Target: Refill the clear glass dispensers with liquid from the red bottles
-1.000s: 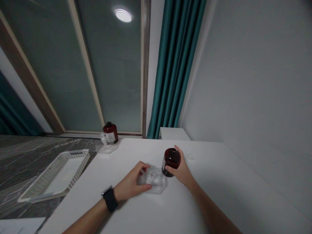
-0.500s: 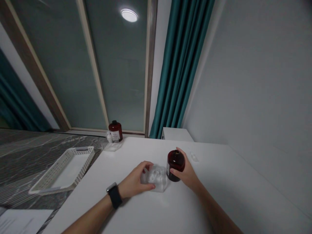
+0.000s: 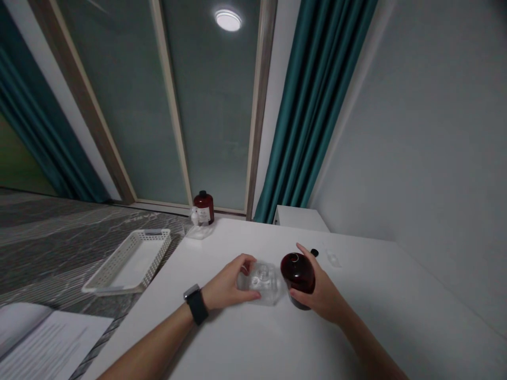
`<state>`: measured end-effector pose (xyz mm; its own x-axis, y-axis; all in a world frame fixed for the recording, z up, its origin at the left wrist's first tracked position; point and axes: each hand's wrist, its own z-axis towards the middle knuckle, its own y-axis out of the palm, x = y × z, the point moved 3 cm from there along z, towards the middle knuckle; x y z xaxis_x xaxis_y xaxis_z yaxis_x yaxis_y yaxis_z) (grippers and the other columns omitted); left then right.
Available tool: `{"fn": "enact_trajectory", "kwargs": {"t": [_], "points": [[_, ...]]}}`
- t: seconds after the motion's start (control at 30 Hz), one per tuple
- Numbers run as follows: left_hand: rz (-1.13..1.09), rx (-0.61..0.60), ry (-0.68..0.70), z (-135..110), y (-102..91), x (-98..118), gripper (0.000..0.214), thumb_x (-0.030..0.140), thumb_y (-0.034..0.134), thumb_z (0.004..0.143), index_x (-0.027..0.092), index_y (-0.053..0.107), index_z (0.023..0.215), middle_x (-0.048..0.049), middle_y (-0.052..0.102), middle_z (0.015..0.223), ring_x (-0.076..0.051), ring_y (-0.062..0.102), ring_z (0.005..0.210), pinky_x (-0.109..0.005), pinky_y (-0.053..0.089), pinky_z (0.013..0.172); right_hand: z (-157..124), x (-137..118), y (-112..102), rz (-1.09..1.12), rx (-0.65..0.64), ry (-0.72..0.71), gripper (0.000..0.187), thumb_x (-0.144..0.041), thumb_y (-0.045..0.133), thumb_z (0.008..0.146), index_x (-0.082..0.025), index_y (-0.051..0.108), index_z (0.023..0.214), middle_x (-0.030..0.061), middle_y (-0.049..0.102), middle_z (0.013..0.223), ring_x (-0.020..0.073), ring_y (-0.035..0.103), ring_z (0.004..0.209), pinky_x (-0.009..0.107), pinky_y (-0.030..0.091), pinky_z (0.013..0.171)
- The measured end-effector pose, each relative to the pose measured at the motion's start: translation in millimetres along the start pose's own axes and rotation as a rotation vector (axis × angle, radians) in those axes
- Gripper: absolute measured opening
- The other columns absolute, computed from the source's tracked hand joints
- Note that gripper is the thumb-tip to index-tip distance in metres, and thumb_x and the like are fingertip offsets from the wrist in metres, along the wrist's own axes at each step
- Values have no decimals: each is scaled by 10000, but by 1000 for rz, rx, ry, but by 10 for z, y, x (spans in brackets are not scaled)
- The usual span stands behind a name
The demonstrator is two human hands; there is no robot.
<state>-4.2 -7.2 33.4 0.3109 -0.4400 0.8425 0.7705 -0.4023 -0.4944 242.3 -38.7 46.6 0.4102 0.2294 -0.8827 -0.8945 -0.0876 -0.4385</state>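
My left hand [image 3: 233, 284], with a black watch on its wrist, grips the left side of a clear plastic packaging tray [image 3: 267, 285] on the white table. My right hand [image 3: 321, 290] is wrapped round a dark red-brown bottle [image 3: 297, 272] just right of the tray. No cap shows on the bottle's top, and its lower part is partly behind my thumb. Beyond the right hand's fingers lies a small black cap [image 3: 314, 253]. A small clear plastic piece [image 3: 334, 258] is to the right of it.
At the table's far left corner stands another red-brown bottle [image 3: 204, 211] with a white label, beside a white pump-like piece [image 3: 194, 216] and clear packaging [image 3: 199, 231]. A white perforated basket [image 3: 93, 289] and an open booklet [image 3: 59, 343] are left of the table.
The right-hand bottle has moved slightly right and nearer to me, apart from the tray. The black cap now shows behind my right hand. The view has turned left.
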Motion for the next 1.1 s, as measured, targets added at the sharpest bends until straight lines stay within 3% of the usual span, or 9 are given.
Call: {"fn": "enact_trajectory", "kwargs": {"t": [0.33, 0.57, 0.83, 1.1], "points": [[53, 27, 76, -16, -226, 138, 498, 248, 755, 711, 171, 515, 1141, -61, 575, 1080, -224, 550, 968, -380, 472, 869, 10, 50, 101, -118, 9, -84, 762, -230, 737, 669, -233, 333, 1314, 145, 519, 1338, 293, 525, 1274, 471, 423, 1077], [77, 9, 83, -21, -273, 158, 422, 241, 744, 705, 184, 518, 1056, -47, 575, 1045, -214, 548, 937, -361, 477, 840, 41, 42, 162, -291, 49, -138, 784, -252, 710, 681, -202, 355, 1379, 178, 502, 1417, 344, 504, 1317, 526, 399, 1100], [185, 16, 44, -28, -274, 66, 512, 324, 795, 709, 190, 525, 1124, -73, 599, 1107, -231, 566, 952, -383, 475, 869, 3, 61, 177, -406, 41, -209, 882, -247, 706, 697, -208, 309, 1484, 144, 542, 1421, 327, 513, 1329, 459, 458, 1081], [225, 1, 17, -39, -219, 89, 529, 319, 821, 678, 195, 543, 1110, -57, 630, 1071, -227, 592, 921, -364, 482, 843, -15, 2, 145, -453, -11, -226, 861, -240, 681, 708, -207, 314, 1487, 151, 542, 1424, 320, 528, 1318, 461, 465, 1073]]}}
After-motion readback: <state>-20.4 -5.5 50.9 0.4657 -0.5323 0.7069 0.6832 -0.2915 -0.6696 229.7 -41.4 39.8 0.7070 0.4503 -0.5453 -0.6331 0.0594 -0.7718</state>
